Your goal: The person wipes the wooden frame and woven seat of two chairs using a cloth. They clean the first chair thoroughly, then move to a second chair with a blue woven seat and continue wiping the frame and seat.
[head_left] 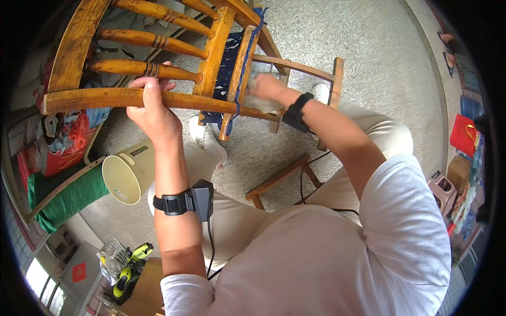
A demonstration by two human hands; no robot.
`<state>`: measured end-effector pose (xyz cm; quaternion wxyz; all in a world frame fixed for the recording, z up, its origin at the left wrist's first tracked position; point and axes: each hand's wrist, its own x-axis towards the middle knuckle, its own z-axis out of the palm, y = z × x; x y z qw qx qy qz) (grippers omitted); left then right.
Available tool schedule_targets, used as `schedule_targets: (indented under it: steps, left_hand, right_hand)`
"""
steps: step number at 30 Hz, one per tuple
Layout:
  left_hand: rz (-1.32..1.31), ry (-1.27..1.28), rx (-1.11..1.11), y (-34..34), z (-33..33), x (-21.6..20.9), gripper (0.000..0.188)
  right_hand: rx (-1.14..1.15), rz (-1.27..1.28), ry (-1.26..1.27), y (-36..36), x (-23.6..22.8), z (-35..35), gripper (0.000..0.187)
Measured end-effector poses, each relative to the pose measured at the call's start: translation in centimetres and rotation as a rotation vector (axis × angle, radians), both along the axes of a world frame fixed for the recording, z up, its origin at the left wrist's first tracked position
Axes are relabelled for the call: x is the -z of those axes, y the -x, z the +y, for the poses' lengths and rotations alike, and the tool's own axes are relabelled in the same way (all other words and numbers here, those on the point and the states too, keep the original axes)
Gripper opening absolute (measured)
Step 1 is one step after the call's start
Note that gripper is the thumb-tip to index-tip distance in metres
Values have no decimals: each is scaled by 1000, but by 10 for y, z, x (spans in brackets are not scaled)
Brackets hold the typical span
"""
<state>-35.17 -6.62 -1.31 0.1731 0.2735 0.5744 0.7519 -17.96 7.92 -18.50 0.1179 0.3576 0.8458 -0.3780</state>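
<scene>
A wooden chair [219,53] with a spindled back lies tipped over in front of me. My left hand [156,108] is wrapped round the near side post of its backrest, thumb on top. Dark blue patterned fabric [230,60] covers the seat, with its edge hanging past the frame. Beyond the seat, my right hand [268,88] is closed on a pale greyish cloth [262,104] against the chair's leg area; it is slightly blurred. Both wrists wear black straps with a small box.
A cream bucket [128,174] lies on its side at left, near a green cloth-covered bench [71,196] and bags. A low wooden stool [279,179] stands between my legs, with a black cable by it. A red bag [464,135] and other goods line the right side.
</scene>
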Motion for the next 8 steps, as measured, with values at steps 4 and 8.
schedule_targets:
  steps: [4,8]
  left_hand:
    - [-129,-38,-56,5,0,2,16]
    - [-163,-77,-67,13,-6,2,20]
  right_hand:
    - [440,222,360,-24,-36,55,38]
    - [393,318,556,-40,-76,71,47]
